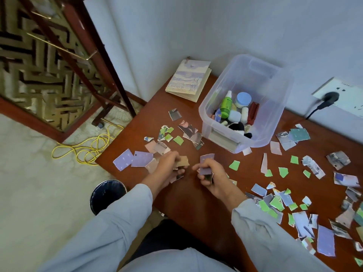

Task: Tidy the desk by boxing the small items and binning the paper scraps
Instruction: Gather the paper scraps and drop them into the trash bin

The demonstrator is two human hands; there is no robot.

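Plainly, both hands work at the near edge of the red-brown desk point(196, 205). The left hand point(169, 166) pinches a tan scrap point(183, 161) with more pieces tucked under its curled fingers; the right hand point(215, 176) grips a small stack of purple scraps point(206, 162). Torn paper scraps point(282, 172), green, purple and photo-printed, lie scattered over the desk on both sides of the hands, thickest to the right. The clear plastic box point(268, 132) stands at the back by the wall, holding a green bottle point(225, 104), a blue-lidded jar point(243, 99) and other small items. A spiral notebook point(188, 81) lies left of the box; its cover lettering is too blurred to read. The dark bin point(108, 195) sits on the floor, just left of the desk.
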